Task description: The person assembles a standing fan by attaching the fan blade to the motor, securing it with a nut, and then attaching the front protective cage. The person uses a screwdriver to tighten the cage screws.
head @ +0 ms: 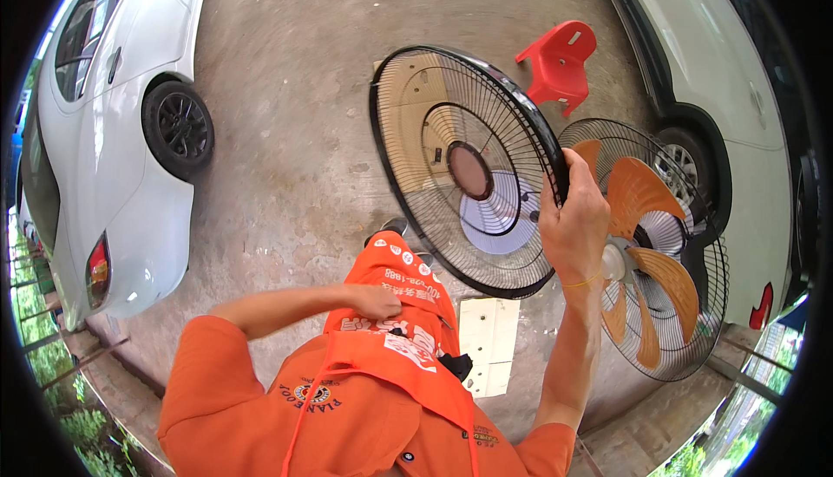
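My right hand [573, 217] grips the black rim of a round wire fan guard [423, 217], which is tilted in front of me. Low against my orange apron [416, 373] rests my left hand [377, 302], its fingers curled; whether it pinches the cloth cannot be told. Beyond my right forearm stands a fan with orange blades [664, 282] around a pale hub [613, 262], with a wire rear guard [716, 321] behind the blades. Through the held guard a round pale base [498, 236] shows on the ground.
A red plastic chair [563, 67] stands beyond the guard. Flattened cardboard [407, 126] lies behind the guard, another pale sheet [488, 347] nearer me. A white car [130, 171] is on the left, a pale car [729, 87] on the right. The ground [280, 119] is stained concrete.
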`<state>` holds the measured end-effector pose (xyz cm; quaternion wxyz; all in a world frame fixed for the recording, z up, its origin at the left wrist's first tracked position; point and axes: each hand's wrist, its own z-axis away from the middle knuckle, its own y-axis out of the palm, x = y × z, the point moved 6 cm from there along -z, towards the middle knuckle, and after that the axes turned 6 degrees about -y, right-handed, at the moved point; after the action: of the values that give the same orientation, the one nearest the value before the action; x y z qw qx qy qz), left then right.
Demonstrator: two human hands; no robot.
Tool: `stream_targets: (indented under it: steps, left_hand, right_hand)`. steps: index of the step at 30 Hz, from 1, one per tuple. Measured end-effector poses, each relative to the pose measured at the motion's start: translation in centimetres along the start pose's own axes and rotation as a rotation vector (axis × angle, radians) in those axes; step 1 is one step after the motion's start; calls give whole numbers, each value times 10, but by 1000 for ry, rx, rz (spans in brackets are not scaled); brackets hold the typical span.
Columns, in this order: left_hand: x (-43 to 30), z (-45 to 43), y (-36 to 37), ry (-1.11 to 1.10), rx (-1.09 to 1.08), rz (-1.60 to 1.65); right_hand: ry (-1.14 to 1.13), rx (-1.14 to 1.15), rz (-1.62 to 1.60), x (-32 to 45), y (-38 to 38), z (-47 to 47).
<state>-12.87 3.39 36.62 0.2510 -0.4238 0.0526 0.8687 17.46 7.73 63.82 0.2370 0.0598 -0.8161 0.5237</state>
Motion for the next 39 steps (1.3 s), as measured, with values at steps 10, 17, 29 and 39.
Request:
stream_targets:
  steps: [10, 17, 29, 39]
  left_hand:
    - [34, -75, 48, 38, -635, -321]
    - [48, -86, 34, 94, -494, -299]
    - [70, -52, 19, 148, -426, -287]
    - [70, -16, 32, 233, -460, -326]
  right_hand:
    - [26, 142, 20, 9, 69, 4]
    - [101, 186, -22, -3, 82, 32]
    - [84, 199, 82, 4, 108, 41]
    - [106, 238, 18, 1, 131, 52]
